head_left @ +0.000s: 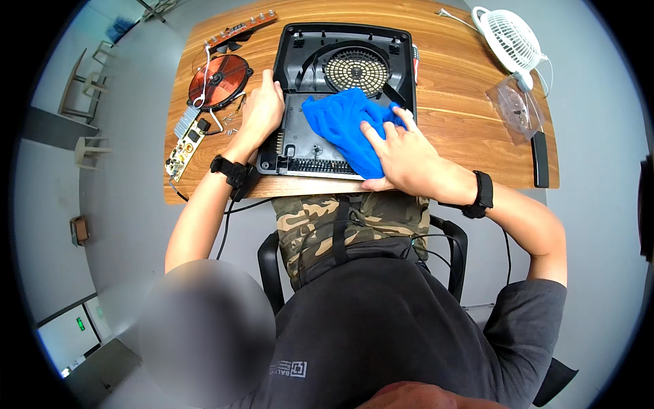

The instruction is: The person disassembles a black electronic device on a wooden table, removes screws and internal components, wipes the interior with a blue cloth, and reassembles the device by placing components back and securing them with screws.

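Note:
A black plastic appliance housing (296, 61) with a round vent grille (355, 70) lies open on the wooden table. My left hand (260, 112) grips the housing's left edge, fingers curled at its side. A crumpled blue cloth (340, 126) covers part of the lower right of the housing. My right hand (409, 157) holds the cloth against it, fingers over the fabric and thumb down at the front edge. Left of the housing are a round copper-coloured coil (211, 78), a circuit board (182, 153), small loose screws (230, 128) and a long orange board (238, 28).
A white fan (507, 39), a clear plastic bag (514, 109) and a black bar-shaped object (540, 160) sit on the table's right side (456, 88). Cables hang below the front edge. A black chair (458, 252) is beneath me; stools (92, 150) stand off to the left.

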`<state>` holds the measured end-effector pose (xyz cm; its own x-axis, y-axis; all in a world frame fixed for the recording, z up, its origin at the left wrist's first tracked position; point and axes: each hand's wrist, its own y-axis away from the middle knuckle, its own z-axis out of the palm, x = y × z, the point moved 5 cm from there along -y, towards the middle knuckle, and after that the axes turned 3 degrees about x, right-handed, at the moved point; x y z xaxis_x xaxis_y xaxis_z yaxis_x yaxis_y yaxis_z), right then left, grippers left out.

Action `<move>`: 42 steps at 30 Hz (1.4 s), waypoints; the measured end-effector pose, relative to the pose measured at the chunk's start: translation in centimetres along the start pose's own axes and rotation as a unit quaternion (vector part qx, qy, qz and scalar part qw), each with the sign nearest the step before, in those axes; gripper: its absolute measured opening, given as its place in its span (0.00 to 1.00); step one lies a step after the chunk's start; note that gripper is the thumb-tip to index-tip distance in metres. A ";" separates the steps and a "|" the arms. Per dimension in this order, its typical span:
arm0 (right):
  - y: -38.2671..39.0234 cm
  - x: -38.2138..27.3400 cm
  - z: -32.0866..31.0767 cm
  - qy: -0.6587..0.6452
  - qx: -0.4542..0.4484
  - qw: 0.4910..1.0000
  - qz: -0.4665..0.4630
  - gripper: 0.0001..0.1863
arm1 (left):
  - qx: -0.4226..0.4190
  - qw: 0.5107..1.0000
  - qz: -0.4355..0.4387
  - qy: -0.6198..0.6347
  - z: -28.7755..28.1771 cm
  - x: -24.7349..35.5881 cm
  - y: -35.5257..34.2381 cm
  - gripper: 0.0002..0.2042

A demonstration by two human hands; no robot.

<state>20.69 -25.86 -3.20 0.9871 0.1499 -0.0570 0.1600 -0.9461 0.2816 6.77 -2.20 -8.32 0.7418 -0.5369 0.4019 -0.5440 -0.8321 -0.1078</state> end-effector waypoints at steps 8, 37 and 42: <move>0.9 0.5 1.0 -0.173 0.091 0.980 0.029 0.46 | -0.001 1.000 0.000 0.003 -0.1 0.3 -0.1 0.15; 4.5 14.0 -4.3 -0.495 0.489 0.693 0.188 0.43 | -0.277 0.959 0.040 -0.031 5.8 20.4 3.7 0.50; 2.9 15.0 -2.5 -0.480 0.481 0.710 0.185 0.42 | -0.299 0.950 0.053 -0.075 4.5 22.2 4.5 0.50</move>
<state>35.96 -25.68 -0.80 0.4235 0.0115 -0.9058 -0.6457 -0.6975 -0.3108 22.54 -18.48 -4.02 0.6933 -0.6649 0.2779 -0.7111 -0.5688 0.4133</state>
